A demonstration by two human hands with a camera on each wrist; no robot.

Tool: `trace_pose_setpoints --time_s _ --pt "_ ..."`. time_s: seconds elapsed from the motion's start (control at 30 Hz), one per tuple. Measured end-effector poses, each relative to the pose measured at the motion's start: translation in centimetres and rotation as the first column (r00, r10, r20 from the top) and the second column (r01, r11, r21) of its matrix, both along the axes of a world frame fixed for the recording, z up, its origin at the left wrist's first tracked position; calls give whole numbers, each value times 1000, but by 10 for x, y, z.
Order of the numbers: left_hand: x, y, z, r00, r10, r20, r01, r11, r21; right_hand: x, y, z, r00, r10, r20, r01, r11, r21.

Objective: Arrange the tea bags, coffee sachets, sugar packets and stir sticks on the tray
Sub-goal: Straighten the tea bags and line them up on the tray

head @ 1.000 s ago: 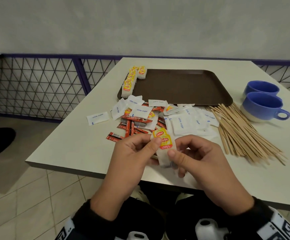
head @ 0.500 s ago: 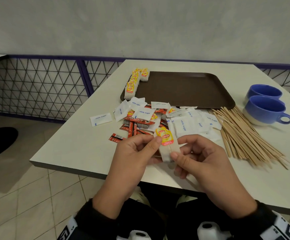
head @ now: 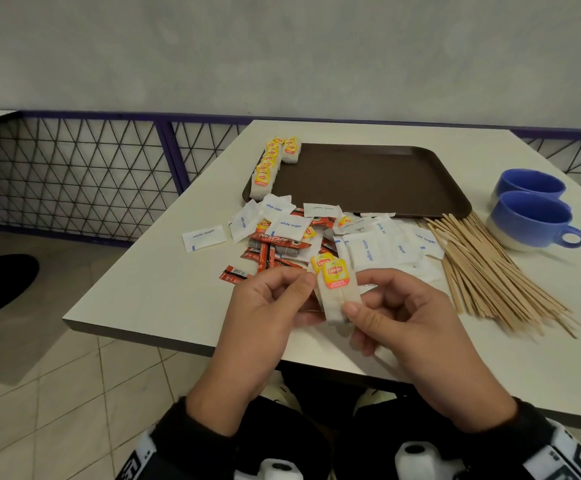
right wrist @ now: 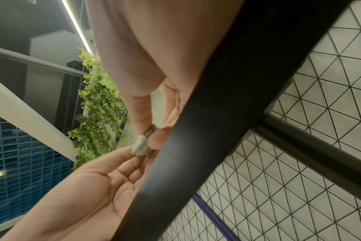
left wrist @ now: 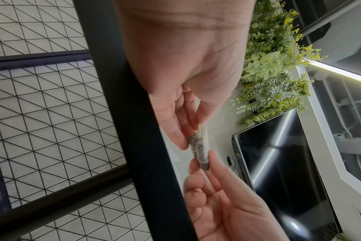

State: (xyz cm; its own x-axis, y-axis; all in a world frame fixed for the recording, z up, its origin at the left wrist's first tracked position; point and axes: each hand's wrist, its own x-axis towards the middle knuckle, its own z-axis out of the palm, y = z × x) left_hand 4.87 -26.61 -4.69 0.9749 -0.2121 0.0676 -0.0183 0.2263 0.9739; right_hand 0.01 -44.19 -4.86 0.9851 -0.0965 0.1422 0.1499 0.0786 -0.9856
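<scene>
Brown tray (head: 368, 181) sits at the table's (head: 150, 285) far edge with a tea bag row (head: 268, 164) down its left rim. Over the near edge, my left hand (head: 264, 317) and right hand (head: 396, 320) both pinch a small stack of Lipton tea bags (head: 335, 292). They're fanned slightly, so a loose grip could drop one off the table.

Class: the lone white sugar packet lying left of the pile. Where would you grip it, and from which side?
Pinch the lone sugar packet by its left short edge, coming from the left. It lies flat on the table, apart from the pile, with bare tabletop on that side.
</scene>
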Motion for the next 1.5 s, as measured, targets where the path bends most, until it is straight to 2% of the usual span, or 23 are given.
trace_pose_setpoints --time_s 0.27,0.57,0.8,1.3,1.5 --pt "-4 2 7 997 -81 -19 80 996 -42 -1 3 3 1000 27 12 -27 1000 -13" --pt "-2 2 -1 996 -63 67 60 997 54 -3 1 1 999 25 41 -22 997 -79" --pt "-2 3 -2 990 -107 93 95 988 123 -1 1 -2 993 -31 114 47 989 -141" --pt "-1 8 -1 982 -147 122 116 966 232 -3 -1 -1 998 -49 37 55 980 -191" --pt "-1 10 -5 971 -174 162 123 951 285 0 1 -4 994 -97 49 105 975 -197"
